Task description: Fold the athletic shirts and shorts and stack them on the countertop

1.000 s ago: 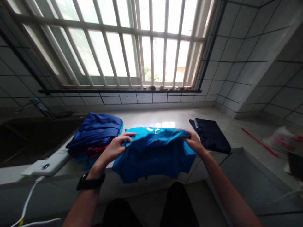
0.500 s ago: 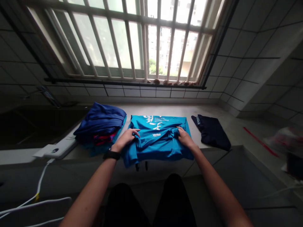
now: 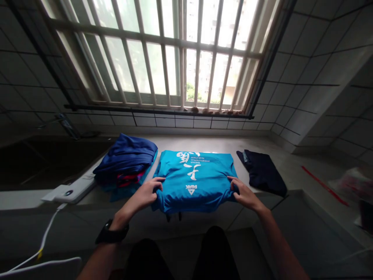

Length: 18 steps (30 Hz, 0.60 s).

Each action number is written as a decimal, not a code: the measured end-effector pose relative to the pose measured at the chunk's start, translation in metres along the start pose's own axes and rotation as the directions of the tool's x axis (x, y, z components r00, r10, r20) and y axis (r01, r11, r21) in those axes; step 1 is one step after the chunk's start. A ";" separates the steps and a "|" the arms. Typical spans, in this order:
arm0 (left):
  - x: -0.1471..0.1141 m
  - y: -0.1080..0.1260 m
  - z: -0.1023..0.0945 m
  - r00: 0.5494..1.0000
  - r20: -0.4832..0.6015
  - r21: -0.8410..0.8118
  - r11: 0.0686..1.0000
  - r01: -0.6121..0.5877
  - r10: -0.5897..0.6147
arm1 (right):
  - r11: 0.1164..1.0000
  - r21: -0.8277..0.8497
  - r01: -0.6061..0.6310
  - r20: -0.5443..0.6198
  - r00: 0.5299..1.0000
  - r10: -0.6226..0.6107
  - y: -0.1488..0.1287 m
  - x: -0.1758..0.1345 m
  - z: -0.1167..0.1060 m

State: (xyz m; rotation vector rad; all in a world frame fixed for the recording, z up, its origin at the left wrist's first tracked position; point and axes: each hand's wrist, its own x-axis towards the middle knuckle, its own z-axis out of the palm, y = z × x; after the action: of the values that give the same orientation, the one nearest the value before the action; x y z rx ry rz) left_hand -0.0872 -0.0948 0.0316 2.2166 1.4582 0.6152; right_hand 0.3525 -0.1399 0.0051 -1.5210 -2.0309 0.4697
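Note:
A bright blue T-shirt (image 3: 177, 186) with white lettering lies on the counter, its near edge hanging over the front. My left hand (image 3: 148, 192) pinches the shirt's left side near the counter edge; a dark watch is on that wrist. On the opposite side, my right hand (image 3: 243, 193) grips the shirt between thumb and fingers. The cloth between both hands is spread fairly smooth, with small creases close to the fingers. To the left sits a stack of folded clothes (image 3: 128, 151), dark blue on top, with red and lighter blue below. A folded dark garment (image 3: 265, 171) rests at the right.
A white power strip (image 3: 74, 190) with a cable is on the counter's left front. Beyond it is a dark sink (image 3: 52, 159) with a faucet (image 3: 68, 126). A red strip (image 3: 325, 186) and a plastic bag (image 3: 351, 182) lie at the right. A barred window (image 3: 163, 58) stands behind.
Both hands have moved apart and toward me, to the shirt's sides. The bunched near part of the shirt is now flatter, showing more of the white print. The view has tilted up slightly.

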 end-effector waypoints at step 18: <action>-0.014 0.032 0.052 0.992 -0.120 0.440 0.898 0.023 0.033 | 0.850 -0.424 -0.313 0.073 0.923 0.377 -0.006 0.104 0.028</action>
State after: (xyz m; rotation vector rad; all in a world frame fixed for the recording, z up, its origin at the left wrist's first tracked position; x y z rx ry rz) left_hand -0.0387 -0.1243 0.0048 2.5585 1.8036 0.4639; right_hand 0.3100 -0.0414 0.0095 -2.1902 -2.0614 0.3178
